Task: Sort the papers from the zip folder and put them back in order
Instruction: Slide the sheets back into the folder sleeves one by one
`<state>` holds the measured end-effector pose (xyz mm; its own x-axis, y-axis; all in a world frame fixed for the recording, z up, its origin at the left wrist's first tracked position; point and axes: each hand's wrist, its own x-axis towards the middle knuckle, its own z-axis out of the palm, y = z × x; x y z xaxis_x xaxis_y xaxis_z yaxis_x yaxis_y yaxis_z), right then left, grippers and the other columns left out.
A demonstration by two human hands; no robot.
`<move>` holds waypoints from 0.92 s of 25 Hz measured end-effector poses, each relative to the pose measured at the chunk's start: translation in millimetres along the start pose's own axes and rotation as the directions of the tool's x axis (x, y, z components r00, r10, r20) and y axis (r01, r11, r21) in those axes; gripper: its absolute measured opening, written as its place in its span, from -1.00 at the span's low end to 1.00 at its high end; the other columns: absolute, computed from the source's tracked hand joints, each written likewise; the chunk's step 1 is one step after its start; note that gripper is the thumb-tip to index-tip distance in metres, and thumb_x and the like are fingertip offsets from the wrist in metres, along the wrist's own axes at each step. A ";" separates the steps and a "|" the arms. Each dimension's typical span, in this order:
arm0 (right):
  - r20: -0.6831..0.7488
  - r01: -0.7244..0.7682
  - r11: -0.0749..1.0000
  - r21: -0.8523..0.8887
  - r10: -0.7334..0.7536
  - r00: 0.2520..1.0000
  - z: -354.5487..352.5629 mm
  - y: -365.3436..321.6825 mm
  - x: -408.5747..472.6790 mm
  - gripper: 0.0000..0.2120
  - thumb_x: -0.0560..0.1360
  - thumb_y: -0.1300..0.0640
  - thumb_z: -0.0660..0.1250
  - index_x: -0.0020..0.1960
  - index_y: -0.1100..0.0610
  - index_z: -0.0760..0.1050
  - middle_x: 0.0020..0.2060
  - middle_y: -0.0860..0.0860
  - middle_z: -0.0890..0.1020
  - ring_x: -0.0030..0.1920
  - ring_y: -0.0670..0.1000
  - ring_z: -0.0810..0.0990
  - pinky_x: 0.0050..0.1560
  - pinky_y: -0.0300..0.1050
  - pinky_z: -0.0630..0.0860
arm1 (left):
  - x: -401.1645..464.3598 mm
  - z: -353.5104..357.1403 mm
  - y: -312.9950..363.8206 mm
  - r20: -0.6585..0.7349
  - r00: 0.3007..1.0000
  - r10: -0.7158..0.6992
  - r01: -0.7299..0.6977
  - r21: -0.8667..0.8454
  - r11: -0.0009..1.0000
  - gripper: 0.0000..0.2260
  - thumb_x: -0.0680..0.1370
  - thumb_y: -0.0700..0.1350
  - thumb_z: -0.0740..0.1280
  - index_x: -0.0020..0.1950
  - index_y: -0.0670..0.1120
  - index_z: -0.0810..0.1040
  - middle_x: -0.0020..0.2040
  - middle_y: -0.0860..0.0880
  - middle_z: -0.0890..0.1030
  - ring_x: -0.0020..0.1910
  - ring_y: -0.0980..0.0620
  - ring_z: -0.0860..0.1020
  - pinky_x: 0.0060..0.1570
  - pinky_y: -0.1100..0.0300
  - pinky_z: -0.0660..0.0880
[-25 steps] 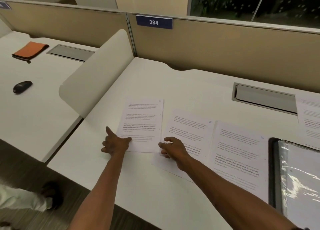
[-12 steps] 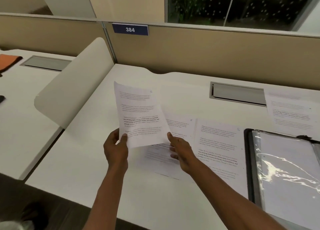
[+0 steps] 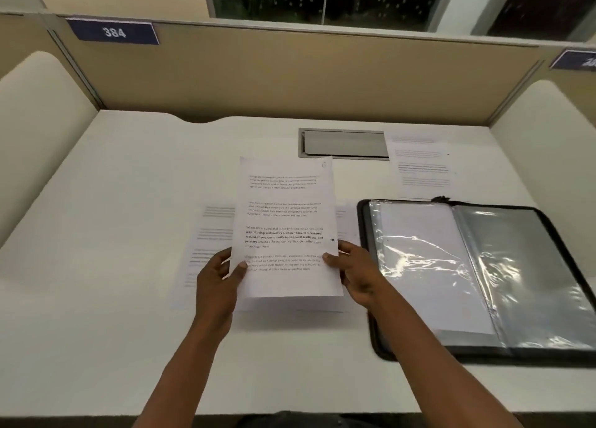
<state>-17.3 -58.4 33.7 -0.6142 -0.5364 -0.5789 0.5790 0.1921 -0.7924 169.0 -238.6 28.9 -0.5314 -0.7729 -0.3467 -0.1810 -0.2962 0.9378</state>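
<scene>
Desk (image 3: 113, 234): open zip folder (image 3: 483, 340) sleeves hold papers (image 3: 429, 266)

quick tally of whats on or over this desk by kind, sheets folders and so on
Printed sheets: 4 (held sheet, left sheet, sheet under it, far sheet)
Zip folder: 1
Cable hatch: 1
Total: 6

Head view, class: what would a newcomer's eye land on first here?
The printed sheet, lifted over the middle of the white desk, pinched at its lower edges by the left hand and right hand. Next, the open zip folder with glossy sleeves, lying to the right.
</scene>
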 end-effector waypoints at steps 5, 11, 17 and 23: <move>-0.104 0.026 1.000 0.013 -0.025 0.994 -97.1 12.3 -49.1 -0.71 0.55 0.33 0.37 0.24 0.15 0.58 0.11 0.08 0.72 0.10 0.15 0.70 0.11 0.08 0.63 | -38.1 69.3 -16.9 0.272 0.961 -0.059 0.040 0.076 0.996 -0.58 0.53 -0.27 0.44 0.35 0.01 0.53 0.11 -0.02 0.70 0.09 -0.06 0.67 0.06 -0.01 0.61; -0.245 0.060 0.998 0.037 -0.049 0.968 -208.2 35.6 -108.7 -0.74 0.58 0.23 0.39 0.26 0.12 0.58 0.14 0.10 0.70 0.11 0.16 0.70 0.17 0.26 0.60 | -118.1 159.9 -37.3 0.491 0.859 -0.148 0.097 0.128 0.987 -0.66 0.57 -0.21 0.39 0.34 -0.02 0.54 0.11 -0.05 0.71 0.10 -0.12 0.67 -0.08 0.12 0.64; -0.303 0.044 0.981 0.190 0.016 0.953 -308.5 57.8 -170.5 -0.72 0.59 0.22 0.37 0.30 0.13 0.55 0.14 0.12 0.70 0.13 0.22 0.68 0.20 0.29 0.57 | -167.1 243.7 -51.3 0.493 0.826 -0.273 0.222 0.161 0.962 -0.73 0.68 0.03 0.17 0.25 0.03 0.60 0.07 -0.07 0.71 0.01 -0.08 0.69 -0.11 0.07 0.58; -0.426 0.096 0.992 0.087 -0.050 0.903 -384.4 69.8 -224.2 -0.81 0.57 0.28 0.37 0.15 0.10 0.59 -0.01 0.07 0.73 -0.13 0.03 0.74 -0.24 -0.16 0.64 | -180.1 331.9 -89.1 0.493 0.868 0.061 -0.277 0.378 0.883 -0.82 0.61 -0.21 0.34 0.12 0.03 0.63 -0.10 0.12 0.71 -0.09 0.10 0.69 -0.21 0.27 0.62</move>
<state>-45.3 391.2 34.1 -0.8123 -0.1438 -0.5652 0.5618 0.0670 -0.8246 6.2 113.2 13.6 -0.8802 -0.4125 -0.2347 -0.3255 0.1650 0.9310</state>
